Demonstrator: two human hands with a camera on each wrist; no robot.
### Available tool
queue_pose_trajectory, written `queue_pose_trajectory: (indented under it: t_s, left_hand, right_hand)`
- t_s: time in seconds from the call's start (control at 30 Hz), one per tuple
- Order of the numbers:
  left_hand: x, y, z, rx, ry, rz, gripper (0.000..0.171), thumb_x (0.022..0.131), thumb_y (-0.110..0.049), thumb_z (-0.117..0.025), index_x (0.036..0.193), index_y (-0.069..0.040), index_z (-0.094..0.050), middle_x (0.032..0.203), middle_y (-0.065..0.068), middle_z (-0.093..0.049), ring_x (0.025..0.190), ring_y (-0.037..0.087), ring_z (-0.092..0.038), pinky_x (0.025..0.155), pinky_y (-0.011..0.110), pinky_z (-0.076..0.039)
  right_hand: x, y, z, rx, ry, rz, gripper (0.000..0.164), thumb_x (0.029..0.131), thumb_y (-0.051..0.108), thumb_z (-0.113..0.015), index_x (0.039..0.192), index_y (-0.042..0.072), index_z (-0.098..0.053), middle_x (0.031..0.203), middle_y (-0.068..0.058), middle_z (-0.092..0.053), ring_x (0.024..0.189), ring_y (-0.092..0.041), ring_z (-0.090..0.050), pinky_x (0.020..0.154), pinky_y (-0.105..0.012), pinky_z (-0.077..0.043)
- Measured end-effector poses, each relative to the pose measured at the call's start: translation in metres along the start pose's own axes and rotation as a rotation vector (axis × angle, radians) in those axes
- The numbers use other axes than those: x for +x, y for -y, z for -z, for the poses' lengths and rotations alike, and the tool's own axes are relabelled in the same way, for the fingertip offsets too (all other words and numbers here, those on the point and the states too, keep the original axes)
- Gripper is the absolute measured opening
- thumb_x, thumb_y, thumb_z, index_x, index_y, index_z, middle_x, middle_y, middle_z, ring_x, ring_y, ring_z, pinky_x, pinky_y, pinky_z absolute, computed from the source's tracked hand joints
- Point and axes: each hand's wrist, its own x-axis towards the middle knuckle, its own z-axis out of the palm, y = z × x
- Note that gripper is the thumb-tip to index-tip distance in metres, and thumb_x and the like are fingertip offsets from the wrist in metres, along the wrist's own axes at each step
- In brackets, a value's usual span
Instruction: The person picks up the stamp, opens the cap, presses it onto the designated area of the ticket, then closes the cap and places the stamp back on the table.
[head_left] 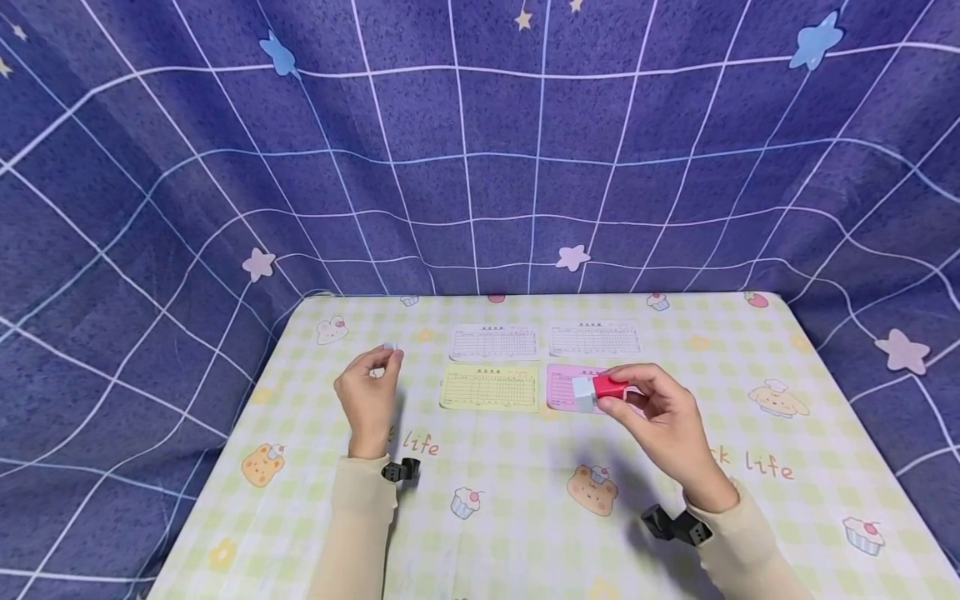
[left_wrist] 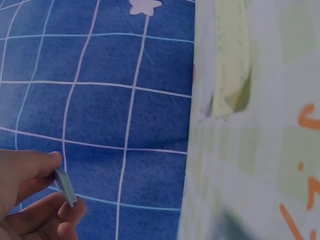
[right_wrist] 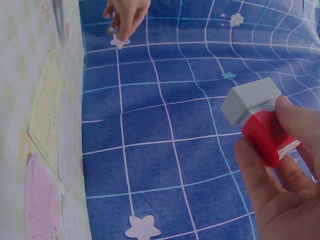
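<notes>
My right hand (head_left: 667, 417) grips a red and grey stamp (head_left: 609, 386) between thumb and fingers, held above the pink slip (head_left: 560, 388). In the right wrist view the stamp's grey block end (right_wrist: 252, 100) points away from the palm. To the left, my left hand (head_left: 369, 390) pinches a small flat grey piece (left_wrist: 65, 188) between thumb and fingers, raised over the table. Beside that hand lies a yellow slip (head_left: 489, 388). Behind them are two white slips, one at left (head_left: 493, 342) and one at right (head_left: 596, 339).
A checked tablecloth (head_left: 517, 467) with printed bears and cupcakes covers the table. Its far edge meets a blue grid-patterned curtain (head_left: 480, 192), which also hangs at both sides. A dark camera sits on each wrist.
</notes>
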Motion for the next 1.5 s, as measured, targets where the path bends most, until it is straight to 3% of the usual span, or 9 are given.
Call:
queue_pose_trajectory:
  t_s: [0.23,0.53,0.73,1.03,1.5]
  left_hand:
    - [-0.002,0.009,0.0,0.131,0.071,0.023,0.011,0.091,-0.01,-0.084,0.09,0.001,-0.083,0.1,0.017,-0.08,0.081,0.034,-0.076,0.077,0.049,-0.058]
    - [-0.003,0.017,-0.001,0.247,0.166,0.117,0.01,0.091,-0.012,-0.084,0.094,-0.002,-0.083,0.097,0.015,-0.08,0.086,0.033,-0.075,0.073,0.052,-0.058]
    - [-0.005,0.026,-0.002,0.277,0.241,0.18,0.01,0.092,-0.012,-0.083,0.094,-0.003,-0.083,0.091,0.015,-0.08,0.081,0.033,-0.075,0.069,0.051,-0.059]
    - [-0.009,0.037,-0.004,0.282,0.301,0.184,0.01,0.092,-0.01,-0.082,0.094,0.0,-0.083,0.093,0.019,-0.079,0.078,0.034,-0.074,0.068,0.051,-0.059]
    - [-0.006,0.042,-0.003,0.333,0.426,0.266,0.014,0.092,-0.002,-0.074,0.102,0.006,-0.08,0.104,0.026,-0.076,0.096,0.043,-0.073,0.086,0.055,-0.059]
  right_hand:
    - [0.0,0.0,0.0,0.004,0.002,0.005,0.035,0.083,-0.028,-0.071,0.115,-0.016,-0.062,0.117,-0.001,-0.071,0.104,-0.01,-0.072,0.086,-0.024,-0.061]
    - [0.001,0.0,0.0,-0.007,0.002,-0.003,0.035,0.083,-0.028,-0.071,0.114,-0.016,-0.062,0.117,0.0,-0.071,0.103,-0.009,-0.072,0.086,-0.024,-0.061]
    - [0.001,0.0,0.001,-0.01,0.003,-0.004,0.035,0.083,-0.028,-0.071,0.114,-0.016,-0.062,0.116,0.0,-0.072,0.103,-0.009,-0.072,0.085,-0.024,-0.061]
    - [0.001,-0.001,0.001,-0.003,0.005,0.006,0.036,0.083,-0.028,-0.071,0.115,-0.016,-0.062,0.116,-0.001,-0.072,0.102,-0.01,-0.072,0.083,-0.023,-0.061]
    - [0.001,-0.003,0.002,0.001,0.011,0.008,0.036,0.083,-0.029,-0.07,0.115,-0.015,-0.063,0.116,-0.002,-0.071,0.102,-0.011,-0.072,0.083,-0.024,-0.061]
